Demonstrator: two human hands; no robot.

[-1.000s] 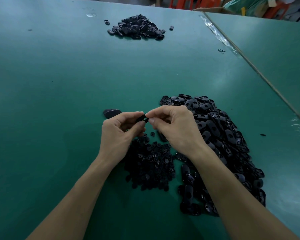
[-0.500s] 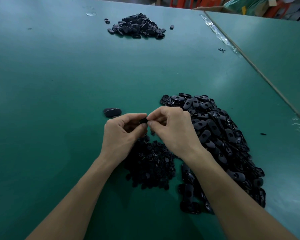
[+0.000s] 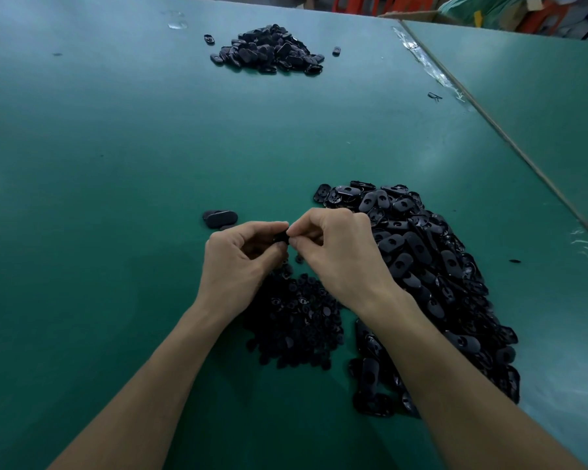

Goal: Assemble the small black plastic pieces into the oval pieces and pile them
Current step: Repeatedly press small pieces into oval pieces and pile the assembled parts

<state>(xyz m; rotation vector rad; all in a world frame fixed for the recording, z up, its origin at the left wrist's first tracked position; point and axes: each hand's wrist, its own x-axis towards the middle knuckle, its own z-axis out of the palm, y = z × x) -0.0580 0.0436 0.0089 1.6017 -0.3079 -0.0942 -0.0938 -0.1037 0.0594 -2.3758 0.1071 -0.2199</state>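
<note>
One black piece (image 3: 281,237) | pinched: left hand (image 3: 238,262), right hand (image 3: 336,252) | axis hidden

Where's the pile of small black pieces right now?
Head view, low centre: the pile of small pieces lies on the table just below the left hand, left of the oval heap.

Left hand (image 3: 238,262) and right hand (image 3: 340,252) pinching a black piece (image 3: 280,237), heaps on green table (image 3: 116,164)
</note>
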